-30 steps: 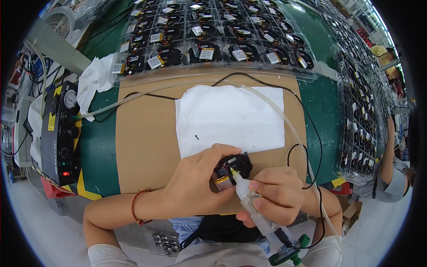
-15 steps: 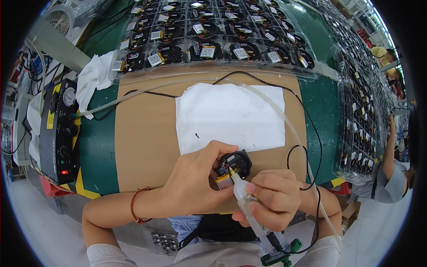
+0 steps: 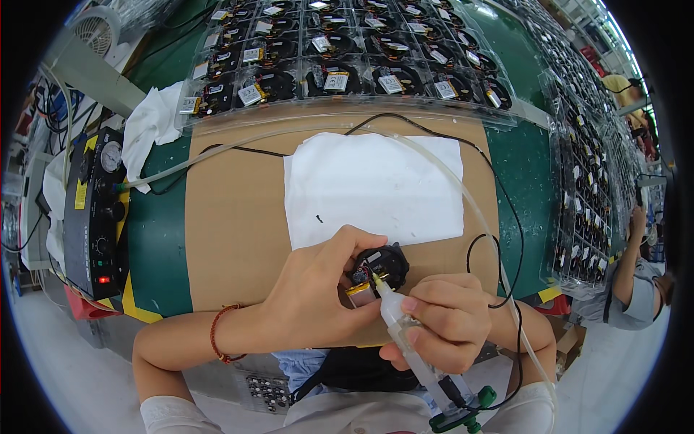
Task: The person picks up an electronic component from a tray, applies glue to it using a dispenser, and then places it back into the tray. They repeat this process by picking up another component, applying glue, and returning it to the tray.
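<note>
Gripping: left hand point(image 3: 311, 296) fingers are pinching the small black round device point(image 3: 380, 265)
Squeezing: right hand point(image 3: 441, 322) fingers are wrapping the clear dispenser syringe point(image 3: 405, 333), tip touching device

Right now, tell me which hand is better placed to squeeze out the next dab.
Right. The right hand holds the dispenser syringe, tip at the round black part; the left hand steadies it.

The green counter point(image 3: 155, 239) carries a brown cardboard sheet point(image 3: 231, 217), a white cloth point(image 3: 148, 130), a black control box point(image 3: 94, 210) and clear trays of parts point(image 3: 325, 69).
</note>
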Motion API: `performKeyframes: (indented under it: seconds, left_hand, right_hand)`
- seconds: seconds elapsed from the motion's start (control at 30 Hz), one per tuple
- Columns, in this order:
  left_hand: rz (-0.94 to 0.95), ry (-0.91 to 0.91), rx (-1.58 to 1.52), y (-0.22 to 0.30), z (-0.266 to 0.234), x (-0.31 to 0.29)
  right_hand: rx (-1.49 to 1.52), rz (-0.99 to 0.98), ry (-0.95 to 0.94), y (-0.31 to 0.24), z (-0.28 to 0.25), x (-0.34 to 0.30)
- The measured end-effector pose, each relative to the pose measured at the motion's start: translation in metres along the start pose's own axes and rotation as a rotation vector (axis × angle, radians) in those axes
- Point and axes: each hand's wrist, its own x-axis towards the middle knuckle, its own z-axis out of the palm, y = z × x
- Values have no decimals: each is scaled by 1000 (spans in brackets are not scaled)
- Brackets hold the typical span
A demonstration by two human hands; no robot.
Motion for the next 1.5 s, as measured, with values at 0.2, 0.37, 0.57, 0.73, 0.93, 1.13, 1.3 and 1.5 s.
performKeyframes:
  seconds: [0.2,0.37,0.57,0.73,0.93,1.13,1.3,1.5]
  left_hand:
    - [-2,3,-28,-2,1,-1]
    - [0,4,-50,0,0,0]
    - [-11,-27,-27,2,-4,1]
    - [-34,-46,-34,3,-4,1]
    - [-38,-49,-76,4,-4,2]
    - [-43,-59,-65,5,-6,2]
    - [-51,-61,-84,2,-6,0]
    - [-59,-63,-108,3,-5,1]
  right_hand:
    - [7,9,17,0,0,2]
    - [8,18,28,0,0,2]
    - [8,22,15,1,-2,2]
    - [20,33,6,2,-3,2]
    - [38,79,-14,1,-7,4]
    - [73,132,-9,4,-14,9]
    - [114,263,-70,5,-20,15]
    - [187,336,86,8,-14,11]
